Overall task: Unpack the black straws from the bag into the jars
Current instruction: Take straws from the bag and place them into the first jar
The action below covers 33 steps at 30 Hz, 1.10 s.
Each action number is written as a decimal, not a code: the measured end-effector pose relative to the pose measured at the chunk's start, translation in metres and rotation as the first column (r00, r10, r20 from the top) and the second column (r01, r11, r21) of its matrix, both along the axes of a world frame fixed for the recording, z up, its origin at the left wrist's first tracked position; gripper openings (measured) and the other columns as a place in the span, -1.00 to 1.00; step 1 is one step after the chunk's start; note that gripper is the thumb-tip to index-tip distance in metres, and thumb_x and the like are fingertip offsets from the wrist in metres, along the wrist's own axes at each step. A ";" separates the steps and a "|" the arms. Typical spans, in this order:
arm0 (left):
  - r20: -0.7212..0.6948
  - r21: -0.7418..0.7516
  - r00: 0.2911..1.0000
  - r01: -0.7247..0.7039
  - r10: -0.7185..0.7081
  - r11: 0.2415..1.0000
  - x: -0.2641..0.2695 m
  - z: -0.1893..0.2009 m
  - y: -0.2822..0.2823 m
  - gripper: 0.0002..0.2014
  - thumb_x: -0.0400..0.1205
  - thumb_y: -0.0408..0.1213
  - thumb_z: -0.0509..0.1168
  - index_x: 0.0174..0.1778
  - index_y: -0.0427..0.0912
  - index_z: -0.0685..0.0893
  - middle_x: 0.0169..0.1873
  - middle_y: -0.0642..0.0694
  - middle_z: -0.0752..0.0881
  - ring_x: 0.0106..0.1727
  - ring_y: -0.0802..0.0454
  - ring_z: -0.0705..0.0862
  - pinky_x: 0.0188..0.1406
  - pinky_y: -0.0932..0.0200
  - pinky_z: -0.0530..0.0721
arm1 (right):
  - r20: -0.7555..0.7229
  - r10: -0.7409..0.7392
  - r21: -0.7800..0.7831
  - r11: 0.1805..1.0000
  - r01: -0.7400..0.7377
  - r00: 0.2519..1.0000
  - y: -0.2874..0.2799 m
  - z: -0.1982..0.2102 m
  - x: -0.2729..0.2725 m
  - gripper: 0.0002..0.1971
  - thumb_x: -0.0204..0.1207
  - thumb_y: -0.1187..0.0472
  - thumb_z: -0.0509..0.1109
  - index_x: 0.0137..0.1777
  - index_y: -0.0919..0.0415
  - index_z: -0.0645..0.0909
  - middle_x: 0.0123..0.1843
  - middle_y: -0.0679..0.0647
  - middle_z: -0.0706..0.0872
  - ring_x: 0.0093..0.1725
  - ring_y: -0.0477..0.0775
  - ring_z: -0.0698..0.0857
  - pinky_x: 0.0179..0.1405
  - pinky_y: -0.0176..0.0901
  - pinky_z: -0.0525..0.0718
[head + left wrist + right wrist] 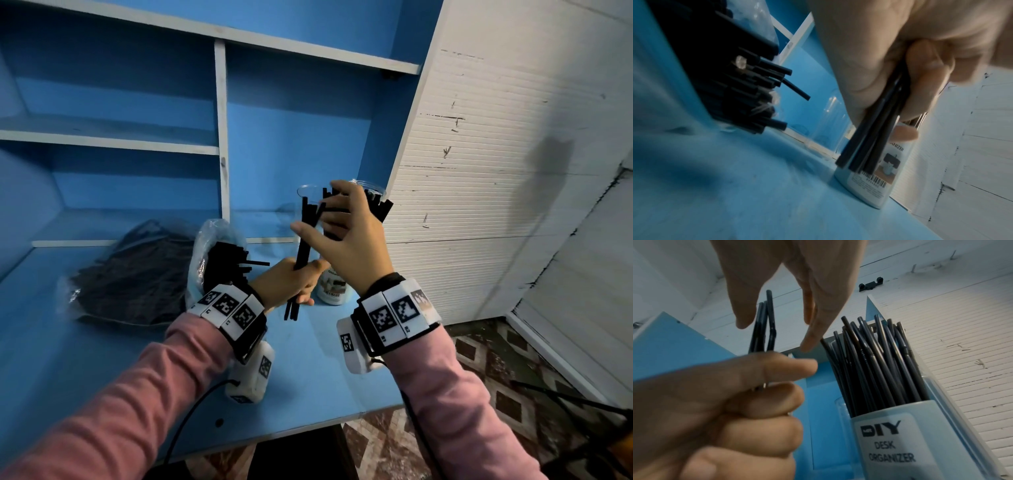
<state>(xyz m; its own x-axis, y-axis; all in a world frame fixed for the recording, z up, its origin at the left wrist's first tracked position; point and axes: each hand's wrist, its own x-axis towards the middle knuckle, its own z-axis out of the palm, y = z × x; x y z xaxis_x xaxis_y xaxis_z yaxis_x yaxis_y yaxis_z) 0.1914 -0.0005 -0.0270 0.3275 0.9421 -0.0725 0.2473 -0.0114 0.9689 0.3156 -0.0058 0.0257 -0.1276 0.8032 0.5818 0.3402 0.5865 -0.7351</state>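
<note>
My left hand (297, 281) grips a small bunch of black straws (306, 240) upright over the blue desk. My right hand (318, 222) hovers at their top ends, thumb and fingers spread either side, holding nothing. The right wrist view shows the bunch (764, 324) rising from the left fist (766, 386) between my right thumb and fingers (809, 340). A labelled jar (890, 443) packed with straws (869, 361) stands just right of the hands. An empty clear jar (308, 193) stands behind. The opened bag (205, 246) spills straws (748, 84) at the left.
A second, flat bag of black straws (137, 277) lies at the left of the blue desk (102, 359). Blue shelves with white edges (221, 130) rise behind. A white slatted wall (496, 171) closes the right side, and the desk's front edge runs close to my forearms.
</note>
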 end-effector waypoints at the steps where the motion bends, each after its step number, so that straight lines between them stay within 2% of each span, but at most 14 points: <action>1: -0.026 0.055 1.000 0.003 -0.002 0.998 0.000 0.002 0.001 -0.59 0.70 -0.12 0.24 -0.40 -0.29 0.40 -0.55 -0.20 0.28 -0.49 -0.01 0.34 -0.04 0.07 0.65 | 0.039 -0.020 -0.008 1.000 0.020 0.999 0.002 -0.001 0.001 -0.43 0.30 -0.02 0.64 0.23 0.09 0.49 0.04 -0.04 0.61 -0.06 -0.15 0.64 -0.07 -0.39 0.66; 3: -0.078 0.150 0.996 0.060 -0.049 0.987 0.001 0.004 0.002 -0.64 0.54 -0.19 0.37 -0.23 -0.48 0.50 -0.44 -0.35 0.32 -0.36 -0.06 0.40 -0.19 0.15 0.67 | 0.215 -0.084 0.061 0.995 0.073 0.973 0.005 -0.002 0.002 -0.61 0.28 -0.09 0.63 -0.10 0.00 0.51 -0.10 -0.08 0.51 -0.23 -0.17 0.54 -0.23 -0.46 0.54; 5: -0.087 0.189 0.993 0.093 -0.078 0.978 0.004 0.005 0.003 -0.67 0.46 -0.29 0.40 -0.19 -0.54 0.53 -0.43 -0.31 0.38 -0.33 -0.07 0.44 -0.30 0.20 0.62 | 0.294 -0.099 0.136 0.989 0.060 0.951 0.008 -0.001 0.004 -0.65 0.31 -0.08 0.62 -0.27 0.09 0.53 -0.20 -0.03 0.49 -0.28 -0.10 0.51 -0.29 -0.43 0.47; 8: -0.057 0.256 0.997 0.062 -0.049 0.965 0.011 0.007 0.004 -0.71 0.45 -0.42 0.42 -0.14 -0.60 0.53 -0.40 -0.25 0.50 -0.34 -0.04 0.52 -0.30 0.12 0.55 | 0.337 -0.029 0.131 0.991 -0.017 0.941 0.004 0.007 0.009 -0.65 0.37 -0.02 0.59 -0.17 0.29 0.66 -0.26 0.02 0.64 -0.23 -0.04 0.60 -0.26 -0.35 0.53; 11: -0.021 0.275 0.997 0.072 -0.068 0.959 0.016 0.010 0.004 -0.70 0.41 -0.37 0.39 -0.16 -0.58 0.51 -0.40 -0.23 0.48 -0.34 -0.04 0.47 -0.33 0.19 0.50 | 0.363 0.040 0.038 0.998 -0.058 0.931 0.003 0.016 0.017 -0.77 0.42 0.06 0.57 -0.15 0.21 0.67 -0.32 -0.20 0.62 -0.30 -0.20 0.62 -0.29 -0.50 0.52; 14: 0.000 0.280 0.999 0.038 -0.039 0.959 0.019 0.011 0.008 -0.68 0.53 -0.47 0.41 -0.42 -0.34 0.38 -0.53 -0.05 0.36 -0.41 0.08 0.39 -0.33 0.30 0.43 | 0.401 0.030 0.011 0.999 -0.038 0.916 0.006 0.026 0.025 -0.80 0.45 0.07 0.54 -0.22 0.14 0.61 -0.36 -0.13 0.64 -0.39 -0.21 0.60 -0.35 -0.50 0.48; 17: 0.005 0.369 0.999 -0.051 0.053 0.928 0.023 0.006 0.013 -0.73 0.53 -0.43 0.43 -0.31 -0.16 0.44 -0.52 0.10 0.44 -0.47 0.18 0.42 -0.38 0.44 0.43 | 0.350 0.005 0.019 1.000 -0.013 0.937 0.012 0.037 0.034 -0.88 0.49 0.13 0.50 -0.19 0.13 0.63 -0.37 -0.11 0.68 -0.41 -0.21 0.65 -0.32 -0.34 0.59; 18: -0.012 0.400 0.996 -0.076 0.088 0.914 0.024 0.004 0.014 -0.76 0.51 -0.40 0.47 -0.20 -0.13 0.49 -0.43 0.08 0.51 -0.41 0.20 0.48 -0.35 0.50 0.44 | 0.326 -0.018 0.021 1.000 0.012 0.945 0.014 0.041 0.038 -0.89 0.50 0.14 0.48 -0.17 0.14 0.64 -0.38 -0.11 0.69 -0.41 -0.18 0.68 -0.30 -0.25 0.66; 21: -0.084 0.442 0.969 -0.171 0.231 0.881 0.024 -0.009 0.020 -0.59 0.42 -0.31 0.57 0.02 -0.08 0.48 -0.19 0.01 0.60 -0.16 0.15 0.58 -0.22 0.54 0.44 | 0.274 -0.060 0.025 0.998 0.055 0.960 0.020 0.054 0.053 -0.86 0.52 0.17 0.47 -0.16 0.23 0.63 -0.43 -0.05 0.69 -0.44 -0.07 0.72 -0.31 -0.10 0.74; 23: -0.090 0.420 0.937 -0.270 0.336 0.866 0.023 -0.017 0.027 -0.48 0.36 -0.27 0.61 0.06 -0.11 0.43 -0.09 -0.07 0.57 -0.07 0.06 0.56 -0.14 0.42 0.45 | 0.263 -0.097 0.046 0.995 0.088 0.960 0.024 0.062 0.063 -0.84 0.53 0.17 0.46 -0.14 0.29 0.63 -0.41 0.00 0.71 -0.43 -0.02 0.73 -0.32 -0.07 0.74; 25: -0.092 0.382 0.918 -0.326 0.387 0.865 0.025 -0.022 0.034 -0.37 0.33 -0.25 0.64 0.13 -0.13 0.37 0.08 -0.13 0.51 0.09 0.03 0.53 0.03 0.28 0.46 | 0.251 -0.110 0.051 0.994 0.100 0.962 0.027 0.067 0.070 -0.84 0.54 0.19 0.45 -0.11 0.31 0.63 -0.41 0.00 0.70 -0.46 -0.05 0.72 -0.39 -0.17 0.71; 27: -0.074 0.330 0.928 -0.322 0.365 0.887 0.028 -0.025 0.042 -0.24 0.31 -0.23 0.66 0.30 -0.15 0.32 0.23 -0.09 0.45 0.23 0.08 0.46 0.19 0.23 0.43 | 0.265 -0.119 0.069 0.992 0.104 0.957 0.028 0.071 0.074 -0.85 0.55 0.20 0.44 -0.10 0.30 0.63 -0.42 -0.03 0.69 -0.48 -0.11 0.70 -0.41 -0.28 0.67; 30: -0.084 0.279 0.956 -0.250 0.283 0.927 0.034 -0.024 0.052 -0.11 0.31 -0.18 0.66 0.47 -0.12 0.29 0.32 0.03 0.50 0.28 0.15 0.47 0.28 0.18 0.47 | 0.298 -0.136 0.097 0.989 0.112 0.945 0.030 0.072 0.074 -0.89 0.54 0.21 0.44 -0.12 0.26 0.64 -0.41 -0.07 0.68 -0.47 -0.16 0.69 -0.37 -0.33 0.66; 33: -0.136 0.254 0.952 -0.234 0.274 0.939 0.037 -0.025 0.059 -0.20 0.32 -0.15 0.65 0.42 -0.11 0.41 0.27 -0.02 0.63 0.26 0.02 0.61 0.25 0.09 0.59 | 0.336 -0.175 0.137 0.981 0.136 0.926 0.035 0.066 0.072 -0.89 0.53 0.18 0.45 -0.12 0.22 0.65 -0.34 -0.04 0.70 -0.33 -0.03 0.72 -0.18 -0.10 0.72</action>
